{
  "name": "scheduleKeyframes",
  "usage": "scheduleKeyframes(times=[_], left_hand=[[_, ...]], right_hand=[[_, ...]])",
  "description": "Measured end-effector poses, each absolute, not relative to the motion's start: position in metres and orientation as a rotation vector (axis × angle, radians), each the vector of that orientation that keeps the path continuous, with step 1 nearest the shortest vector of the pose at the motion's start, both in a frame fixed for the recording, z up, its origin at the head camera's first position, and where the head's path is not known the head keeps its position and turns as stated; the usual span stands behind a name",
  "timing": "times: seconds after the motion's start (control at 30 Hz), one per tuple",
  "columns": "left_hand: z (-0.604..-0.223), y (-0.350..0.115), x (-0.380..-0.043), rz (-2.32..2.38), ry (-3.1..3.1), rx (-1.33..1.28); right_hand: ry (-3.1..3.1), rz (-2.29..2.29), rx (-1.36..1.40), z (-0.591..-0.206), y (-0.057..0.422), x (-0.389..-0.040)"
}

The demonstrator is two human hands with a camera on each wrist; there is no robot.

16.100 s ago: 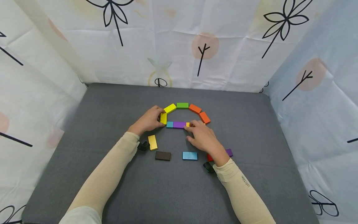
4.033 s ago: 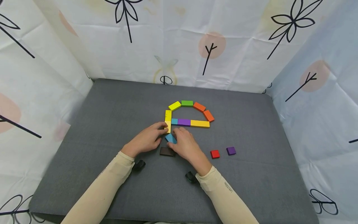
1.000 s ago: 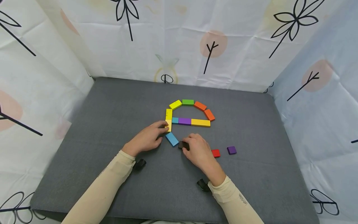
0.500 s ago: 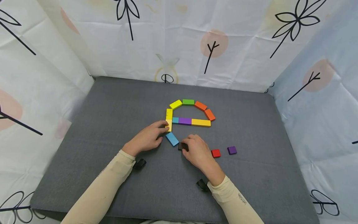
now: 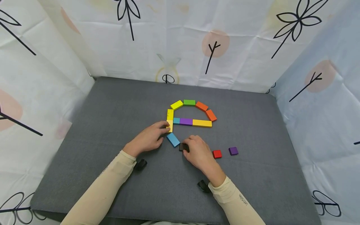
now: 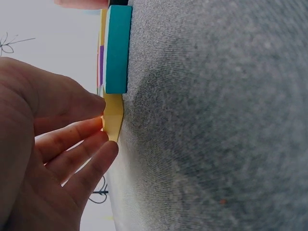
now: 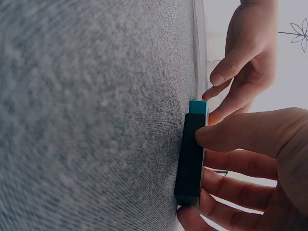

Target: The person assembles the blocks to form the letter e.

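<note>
In the head view my right hand (image 5: 199,152) holds a dark brown block (image 5: 182,147) flat on the table, its far end under my fingers. In the right wrist view the thumb presses one long side of this dark block (image 7: 190,161), with fingers along the other. A light blue block (image 5: 173,139) lies slanted, its lower corner close to the brown one. My left hand (image 5: 147,137) has thumb and fingertips at a pale yellow block (image 5: 170,126). The left wrist view shows them touching that yellow block (image 6: 113,113), just beyond the blue block (image 6: 118,50).
Yellow, green (image 5: 189,102) and orange (image 5: 211,115) blocks form an arch above a row of a small blue block, a purple block (image 5: 186,122) and a long yellow block (image 5: 202,123). A red block (image 5: 217,154) and a small purple block (image 5: 233,151) lie right.
Since the oldest frame, the pale yellow block has joined the column, the blue block has moved up-left below it, and the brown block has moved right. Over the last second both hands stay nearly still.
</note>
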State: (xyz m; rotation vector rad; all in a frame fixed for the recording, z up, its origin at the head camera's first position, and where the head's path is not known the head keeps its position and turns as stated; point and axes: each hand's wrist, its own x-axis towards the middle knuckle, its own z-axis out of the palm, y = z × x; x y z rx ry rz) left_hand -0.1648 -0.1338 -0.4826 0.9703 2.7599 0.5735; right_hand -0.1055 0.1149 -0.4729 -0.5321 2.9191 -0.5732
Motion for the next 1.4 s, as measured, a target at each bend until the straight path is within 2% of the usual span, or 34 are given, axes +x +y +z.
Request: scheduleKeyframes(times=[0.57, 0.9, 1.23, 1.4], left_hand=[[-0.484, -0.127, -0.167, 0.516, 2.898, 1.008], [-0.484, -0.123, -0.163, 0.538, 2.923, 0.993], [-0.484, -0.112, -0.134, 0.604, 2.904, 1.362], [-0.488, -0.104, -0.113, 0.506, 2.874, 1.453]], right_hand=[[2.928, -0.638, -0.584, -0.475, 0.121, -0.103], [2.972, -0.754, -0.596, -0.458, 0.144, -0.103], [2.96, -0.856, -0.537, -0.439, 0.201, -0.102], [2.931, -0.822, -0.523, -0.438, 0.229, -0.097]])
